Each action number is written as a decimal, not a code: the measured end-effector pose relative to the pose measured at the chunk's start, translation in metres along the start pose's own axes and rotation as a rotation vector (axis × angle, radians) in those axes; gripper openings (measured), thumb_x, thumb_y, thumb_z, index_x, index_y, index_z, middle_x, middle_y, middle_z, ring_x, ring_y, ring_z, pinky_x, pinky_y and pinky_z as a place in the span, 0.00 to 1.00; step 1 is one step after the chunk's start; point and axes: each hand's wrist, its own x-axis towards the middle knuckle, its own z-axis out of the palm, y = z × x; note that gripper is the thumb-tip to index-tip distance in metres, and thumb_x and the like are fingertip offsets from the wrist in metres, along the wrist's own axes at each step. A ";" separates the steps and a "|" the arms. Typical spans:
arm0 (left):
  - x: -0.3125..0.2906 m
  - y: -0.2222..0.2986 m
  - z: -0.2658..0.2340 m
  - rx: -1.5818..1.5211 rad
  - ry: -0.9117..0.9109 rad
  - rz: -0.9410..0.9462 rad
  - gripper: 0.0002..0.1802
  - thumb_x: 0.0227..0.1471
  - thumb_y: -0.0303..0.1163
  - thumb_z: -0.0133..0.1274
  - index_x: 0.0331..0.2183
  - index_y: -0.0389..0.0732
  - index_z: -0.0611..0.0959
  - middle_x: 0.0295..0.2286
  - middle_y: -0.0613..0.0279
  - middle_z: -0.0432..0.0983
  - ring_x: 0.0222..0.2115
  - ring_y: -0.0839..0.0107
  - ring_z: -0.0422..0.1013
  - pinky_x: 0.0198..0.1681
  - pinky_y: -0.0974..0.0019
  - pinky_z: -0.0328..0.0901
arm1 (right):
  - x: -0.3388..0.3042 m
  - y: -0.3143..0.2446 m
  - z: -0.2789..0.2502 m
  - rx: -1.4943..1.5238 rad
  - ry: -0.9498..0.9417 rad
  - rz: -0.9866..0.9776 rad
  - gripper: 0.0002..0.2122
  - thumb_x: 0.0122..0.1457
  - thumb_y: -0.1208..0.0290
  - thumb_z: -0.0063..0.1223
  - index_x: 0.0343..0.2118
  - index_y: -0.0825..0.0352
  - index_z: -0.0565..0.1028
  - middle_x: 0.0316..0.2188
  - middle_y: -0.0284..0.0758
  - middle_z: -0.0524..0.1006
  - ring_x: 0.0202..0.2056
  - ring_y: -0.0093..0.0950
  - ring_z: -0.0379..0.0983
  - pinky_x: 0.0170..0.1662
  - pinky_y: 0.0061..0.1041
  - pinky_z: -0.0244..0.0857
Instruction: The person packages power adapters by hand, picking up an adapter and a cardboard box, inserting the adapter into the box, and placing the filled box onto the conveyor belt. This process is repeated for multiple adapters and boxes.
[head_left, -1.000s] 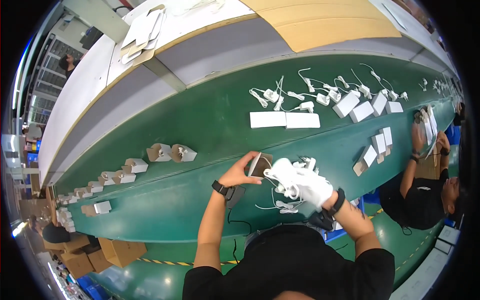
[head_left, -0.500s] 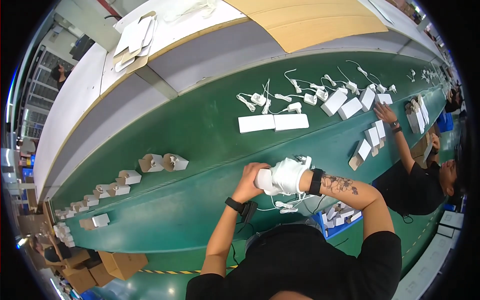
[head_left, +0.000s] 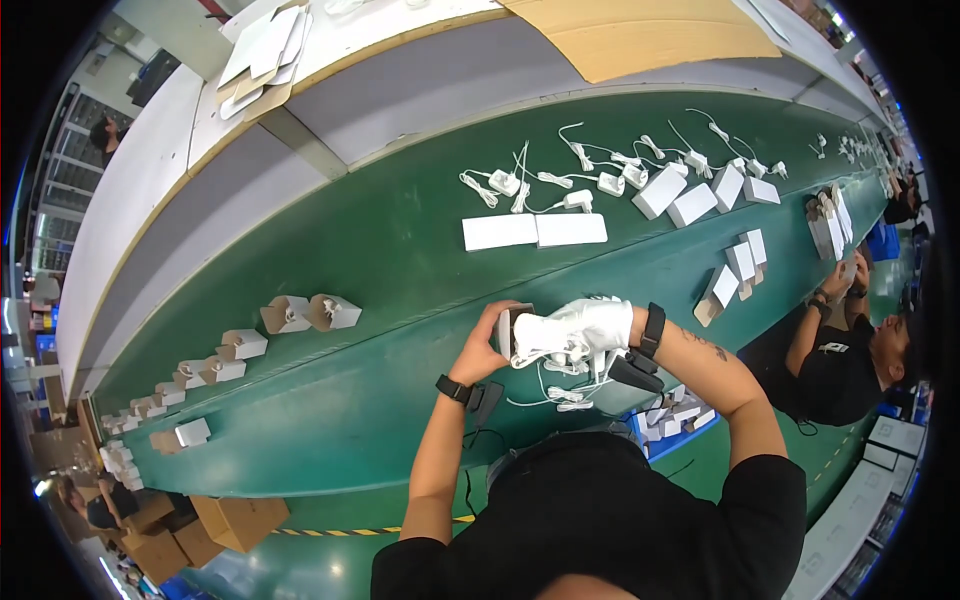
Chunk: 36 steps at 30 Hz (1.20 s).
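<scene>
My left hand (head_left: 483, 346) is closed around a small white box (head_left: 505, 334), whose open brown end faces right. In my right hand (head_left: 608, 322), covered by a white glove, is a white power adapter with a bundled cable (head_left: 545, 338). The bundle is right at the box's opening; whether part of it is inside, I cannot tell. Below my right hand, more white adapters and cables (head_left: 572, 396) lie on the green belt. Further up the belt, two closed white boxes (head_left: 500, 232) lie end to end below a row of adapters with coiled cables (head_left: 610, 183).
Open boxes with adapters (head_left: 334, 311) line the belt on the left. More white boxes (head_left: 692, 205) lie at the right. A blue bin (head_left: 680, 440) of boxed items stands beside me. A co-worker (head_left: 840, 350) works at the right. Cardboard (head_left: 640, 40) covers part of the shelf.
The box in my left hand has turned, bringing its open end into sight. My right hand has drawn right, showing the cable bundle. The co-worker's reaching hand has pulled back from the boxes.
</scene>
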 end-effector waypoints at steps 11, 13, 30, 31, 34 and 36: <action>-0.004 -0.003 -0.003 0.229 0.014 0.026 0.50 0.25 0.32 0.72 0.52 0.41 0.65 0.49 0.61 0.64 0.51 0.66 0.61 0.53 0.63 0.59 | 0.012 0.008 0.049 -2.008 0.570 -0.466 0.09 0.51 0.68 0.51 0.32 0.69 0.72 0.24 0.38 0.75 0.23 0.34 0.73 0.27 0.31 0.67; -0.001 0.002 0.000 0.175 0.080 -0.008 0.50 0.23 0.33 0.72 0.52 0.40 0.66 0.49 0.61 0.65 0.50 0.67 0.62 0.53 0.62 0.58 | 0.012 -0.005 0.036 -1.973 0.461 -0.592 0.09 0.49 0.68 0.51 0.30 0.69 0.72 0.23 0.39 0.74 0.23 0.35 0.73 0.27 0.31 0.67; -0.018 -0.064 -0.012 0.396 0.367 0.052 0.37 0.25 0.34 0.67 0.44 0.43 0.73 0.42 0.59 0.71 0.42 0.58 0.68 0.48 0.60 0.61 | 0.111 0.042 0.033 -2.124 0.332 -0.691 0.05 0.43 0.73 0.50 0.23 0.70 0.72 0.21 0.44 0.72 0.20 0.38 0.72 0.22 0.33 0.67; -0.016 -0.064 -0.013 0.365 0.374 0.043 0.37 0.26 0.34 0.67 0.44 0.42 0.73 0.41 0.59 0.72 0.42 0.59 0.69 0.47 0.61 0.62 | 0.109 0.040 0.039 -2.106 0.300 -0.657 0.05 0.42 0.73 0.51 0.22 0.69 0.72 0.20 0.44 0.72 0.21 0.38 0.73 0.22 0.33 0.67; -0.011 -0.061 -0.014 0.297 0.392 0.021 0.36 0.28 0.34 0.67 0.44 0.41 0.72 0.40 0.58 0.72 0.42 0.61 0.70 0.47 0.63 0.63 | 0.104 0.006 0.034 -2.082 0.102 -0.704 0.05 0.42 0.73 0.51 0.22 0.68 0.72 0.19 0.42 0.72 0.21 0.38 0.73 0.21 0.34 0.67; -0.011 -0.057 -0.013 0.329 0.380 0.030 0.36 0.28 0.34 0.67 0.44 0.41 0.72 0.40 0.57 0.72 0.41 0.61 0.70 0.46 0.63 0.64 | 0.103 0.000 0.030 -2.066 0.003 -0.724 0.05 0.41 0.73 0.52 0.22 0.68 0.72 0.18 0.41 0.72 0.21 0.38 0.73 0.21 0.34 0.67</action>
